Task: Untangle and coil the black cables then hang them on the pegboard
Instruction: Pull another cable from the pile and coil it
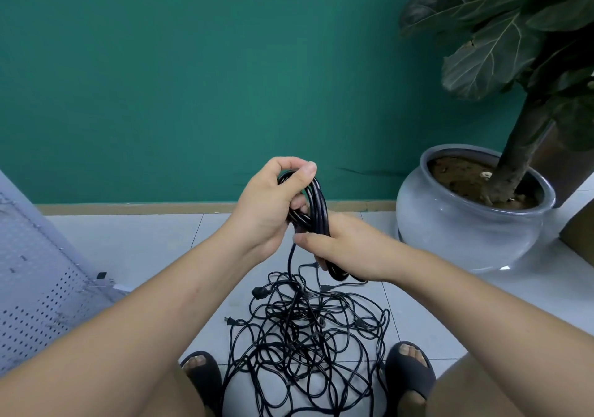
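A broad-leaved dark green plant (495,40) is growing in a round grey glazed ceramic pot (466,224), which is standing on the white tiled floor (144,240) beside the teal wall (193,79).

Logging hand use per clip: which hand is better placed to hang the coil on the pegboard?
Probably left: the left hand grips the coil at its top, and the pegboard stands on that side. The right hand holds its lower end.
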`<state>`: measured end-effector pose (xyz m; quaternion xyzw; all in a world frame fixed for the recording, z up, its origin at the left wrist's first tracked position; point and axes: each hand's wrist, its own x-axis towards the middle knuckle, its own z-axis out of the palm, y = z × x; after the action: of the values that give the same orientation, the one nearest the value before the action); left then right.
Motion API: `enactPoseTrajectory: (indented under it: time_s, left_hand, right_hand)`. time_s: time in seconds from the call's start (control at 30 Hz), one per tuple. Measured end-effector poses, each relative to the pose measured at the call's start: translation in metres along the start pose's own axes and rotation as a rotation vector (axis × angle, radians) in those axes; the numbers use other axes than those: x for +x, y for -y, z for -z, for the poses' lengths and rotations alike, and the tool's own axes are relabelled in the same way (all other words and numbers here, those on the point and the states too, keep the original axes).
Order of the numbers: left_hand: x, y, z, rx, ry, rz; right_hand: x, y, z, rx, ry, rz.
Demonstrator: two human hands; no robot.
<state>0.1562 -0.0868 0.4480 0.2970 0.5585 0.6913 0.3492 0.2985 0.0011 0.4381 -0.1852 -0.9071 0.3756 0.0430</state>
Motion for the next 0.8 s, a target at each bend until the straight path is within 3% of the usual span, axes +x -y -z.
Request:
enactPoseTrajectory:
  time_s: [0.13, 0.27, 0.4, 0.57, 0.7, 0.8]
  left_hand:
    - [0.004, -0.004, -0.011, -0.1, -0.021, -0.02]
    - [0.005, -0.011, -0.021, -0.128, -0.029, -0.044]
    - [0.009, -0.014, -0.022, -0.072, -0.035, -0.089]
    - [0.015, -0.011, -0.022, 0.106, -0.007, -0.206]
    - [0.024, 0.005, -0.012, 0.13, 0.109, -0.085]
    - [0.025, 0.027, 0.0, 0.373, 0.197, 0.041]
  right_hand:
    - [0.01, 0.0, -0.004, 0.0, -0.071, 0.011]
    - [0.019, 0.0, -0.007, 0.244, -0.141, 0.058]
    - [0.018, 0.004, -0.006, 0.306, -0.106, -0.01]
    - [0.024, -0.002, -0.001, 0.374, -0.263, -0.095]
    - [0.021, -0.009, 0.013, 0.421, -0.384, -0.094]
    - [0.019, -0.016, 0.023, 0.422, -0.451, -0.062]
